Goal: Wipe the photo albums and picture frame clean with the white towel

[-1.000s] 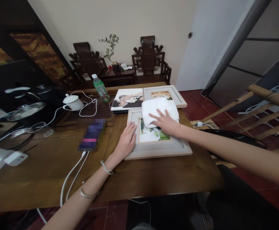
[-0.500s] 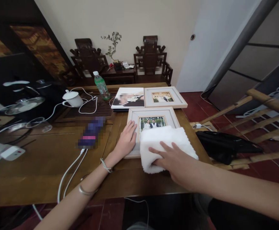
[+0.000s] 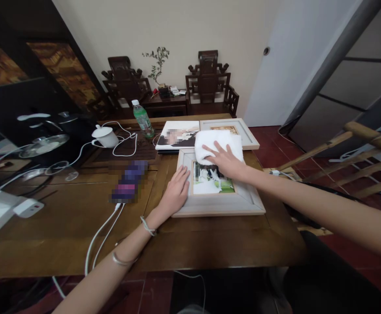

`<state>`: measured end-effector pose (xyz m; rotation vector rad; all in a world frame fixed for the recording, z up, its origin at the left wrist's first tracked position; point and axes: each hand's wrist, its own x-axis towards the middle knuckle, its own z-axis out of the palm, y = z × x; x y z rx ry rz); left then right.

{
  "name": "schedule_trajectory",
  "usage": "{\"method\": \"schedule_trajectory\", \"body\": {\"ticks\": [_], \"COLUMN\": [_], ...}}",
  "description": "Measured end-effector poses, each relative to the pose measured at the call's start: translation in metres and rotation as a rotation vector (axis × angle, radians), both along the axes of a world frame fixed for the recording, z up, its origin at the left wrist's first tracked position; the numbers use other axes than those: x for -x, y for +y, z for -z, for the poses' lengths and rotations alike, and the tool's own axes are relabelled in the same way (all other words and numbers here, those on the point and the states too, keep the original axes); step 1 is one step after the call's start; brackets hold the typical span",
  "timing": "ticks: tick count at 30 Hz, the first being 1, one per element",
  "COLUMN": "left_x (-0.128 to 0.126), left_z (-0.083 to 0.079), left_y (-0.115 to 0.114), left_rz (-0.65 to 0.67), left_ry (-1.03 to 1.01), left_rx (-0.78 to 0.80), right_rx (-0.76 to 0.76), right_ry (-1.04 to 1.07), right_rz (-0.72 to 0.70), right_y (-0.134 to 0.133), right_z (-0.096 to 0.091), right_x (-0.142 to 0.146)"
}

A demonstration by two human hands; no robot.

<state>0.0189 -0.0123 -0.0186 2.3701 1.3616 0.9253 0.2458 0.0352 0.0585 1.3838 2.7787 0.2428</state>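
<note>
A pale wooden picture frame [image 3: 221,204] with a photo lies flat on the brown wooden table [image 3: 62,226]. My left hand [image 3: 175,193] lies flat and open on the frame's left border. My right hand [image 3: 227,162] presses with spread fingers on a folded white cloth [image 3: 217,141] at the frame's far edge. The cloth also covers part of a second pale frame [image 3: 247,135] behind it. A photo print [image 3: 176,134] lies to the left of that second frame.
A green plastic bottle [image 3: 142,118], a white lidded cup [image 3: 105,136] and white cables [image 3: 103,229] lie on the left of the table. A white power strip [image 3: 4,209] sits at far left. Wooden rails [image 3: 357,148] stand to the right, dark carved chairs behind.
My right hand slid the cloth from the frame's far part to its near edge, then back to the far edge. The left hand stayed on the frame's left border.
</note>
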Motion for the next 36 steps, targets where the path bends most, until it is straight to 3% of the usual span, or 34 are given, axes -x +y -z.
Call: {"method": "schedule_trajectory", "body": {"ticks": [4,8,15,20,25,31,36], "left_x": [0.000,-0.001,-0.006,-0.007,-0.005,-0.007,-0.004], "left_z": [0.001,0.000,-0.009,-0.012,-0.011,-0.010,-0.007], "left_y": [0.000,-0.001,-0.005,-0.006,-0.006,-0.008,-0.007], "left_rz": [-0.001,-0.011,-0.052,-0.043,-0.053,-0.023,0.015], "left_ry": [-0.022,-0.020,-0.042,-0.152,-0.297,-0.282,-0.157], "left_rx": [-0.003,0.008,0.104,0.145,0.152,0.159,0.094], "right_rx": [0.081,0.213,0.518,0.490,0.336,0.109,-0.040], "right_ry": [-0.045,-0.046,0.017,-0.105,-0.064,-0.093,-0.143], "right_rz": [0.015,0.024,-0.065,-0.120,-0.195,-0.141,-0.077], "right_y": [-0.003,-0.045,-0.119,-0.141,-0.118,-0.049,-0.001], "right_z": [0.003,-0.002,-0.035,-0.036,-0.018,0.000,0.000], "right_x": [0.008,0.017,0.019,0.036,0.051,0.057,0.061]}}
